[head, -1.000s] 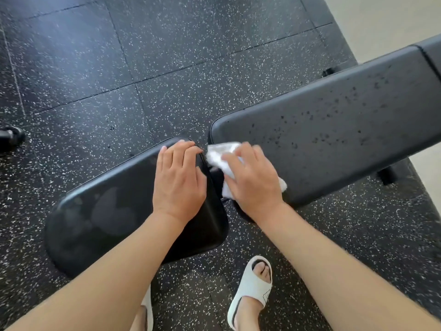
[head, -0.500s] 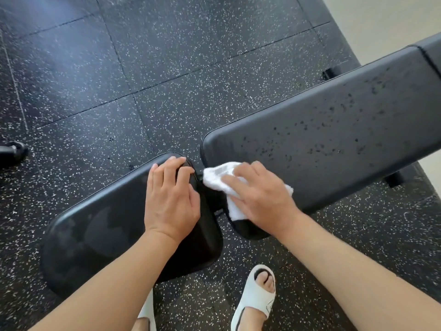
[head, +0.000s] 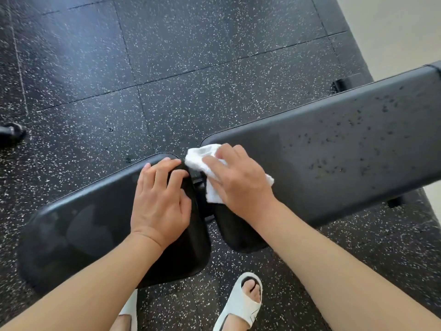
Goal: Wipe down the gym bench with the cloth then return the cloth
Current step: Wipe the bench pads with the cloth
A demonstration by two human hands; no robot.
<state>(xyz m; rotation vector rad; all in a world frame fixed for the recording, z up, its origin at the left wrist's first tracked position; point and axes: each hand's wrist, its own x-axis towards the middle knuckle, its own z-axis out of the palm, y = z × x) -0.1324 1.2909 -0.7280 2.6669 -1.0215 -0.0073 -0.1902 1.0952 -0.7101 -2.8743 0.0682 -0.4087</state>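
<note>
A black gym bench lies across the view in two pads: a seat pad [head: 83, 225] at the left and a long back pad [head: 334, 151] at the right, speckled with dark droplets. My right hand [head: 241, 180] presses a white cloth [head: 202, 156] flat onto the left end of the back pad, beside the gap between the pads. Most of the cloth is hidden under the hand. My left hand [head: 162, 199] rests on the seat pad's right end, its fingertips curled over the far corner.
Black speckled rubber floor tiles [head: 191, 56] surround the bench. A pale floor strip [head: 393, 32] runs at the upper right. My feet in white slides [head: 243, 304] stand just below the bench. A dark object [head: 12, 132] lies at the left edge.
My right hand has slid the cloth away from me along the back pad's left end. My left hand has stayed on the seat pad's corner.
</note>
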